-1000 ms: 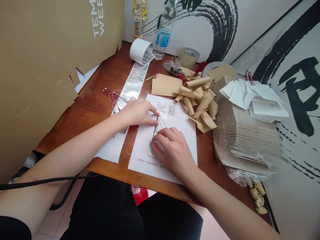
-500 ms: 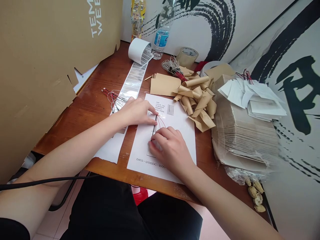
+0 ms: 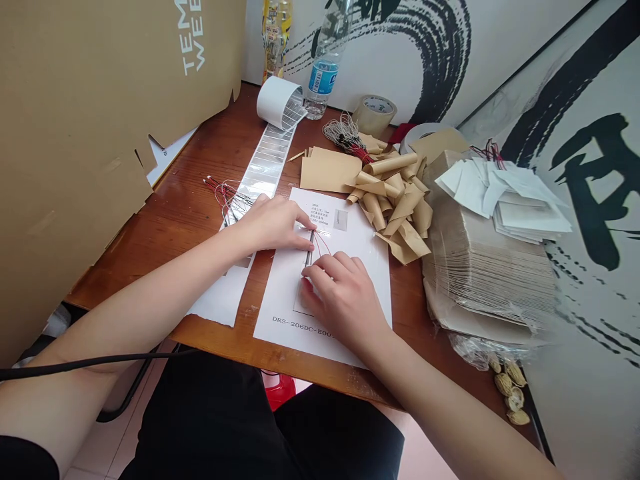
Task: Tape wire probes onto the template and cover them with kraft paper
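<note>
A printed white sheet (image 3: 280, 300) lies at the table's front, with a drawn rectangle and the text "DRS-206DC". On it rests a thin dark strip (image 3: 309, 255), and thin red wires (image 3: 323, 244) fan out from near its upper end. My left hand (image 3: 277, 223) holds that upper end, thumb and forefinger closed about it. Lower down, the curled fingers of my right hand (image 3: 345, 290) hold the strip's near end; part of that grip is hidden behind the knuckles.
Left of the sheet runs a label strip from a roll (image 3: 280, 102), with loose red and black wires (image 3: 225, 193) on it. Brown paper pieces (image 3: 395, 193) lie behind, near a water bottle (image 3: 323, 77). A wrapped cardboard stack (image 3: 490, 267) stands right; a large carton (image 3: 100, 120) stands left.
My right hand's thumb and fingertips have shifted slightly, showing a bit more of the strip's lower part. My left hand has stayed in place.
</note>
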### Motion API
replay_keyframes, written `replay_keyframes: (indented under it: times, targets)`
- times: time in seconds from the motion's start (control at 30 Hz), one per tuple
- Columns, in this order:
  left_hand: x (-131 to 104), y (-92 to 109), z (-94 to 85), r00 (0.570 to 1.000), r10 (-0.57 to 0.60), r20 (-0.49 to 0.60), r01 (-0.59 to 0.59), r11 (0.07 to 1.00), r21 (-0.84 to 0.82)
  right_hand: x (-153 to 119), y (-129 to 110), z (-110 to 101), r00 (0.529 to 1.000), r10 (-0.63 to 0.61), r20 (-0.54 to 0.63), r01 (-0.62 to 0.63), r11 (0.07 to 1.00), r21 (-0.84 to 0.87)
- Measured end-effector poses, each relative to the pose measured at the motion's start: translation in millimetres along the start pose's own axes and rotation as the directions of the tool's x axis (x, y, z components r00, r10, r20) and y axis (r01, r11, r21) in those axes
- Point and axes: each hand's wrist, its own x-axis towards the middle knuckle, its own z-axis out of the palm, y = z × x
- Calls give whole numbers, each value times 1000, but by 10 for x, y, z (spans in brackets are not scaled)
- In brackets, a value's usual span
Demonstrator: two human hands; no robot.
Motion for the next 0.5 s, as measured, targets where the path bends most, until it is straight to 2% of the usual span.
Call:
replay_keyframes:
  times: [0.2, 0.5]
  targets:
    - [-6, 18, -18, 1000, -17, 15, 17, 1000, 3, -21, 12, 27, 1000, -17, 25, 16, 998, 53]
    - [-10, 22, -33, 1000, -10, 15, 10, 1000, 5, -15, 42, 19, 995, 65, 74, -85, 944, 318]
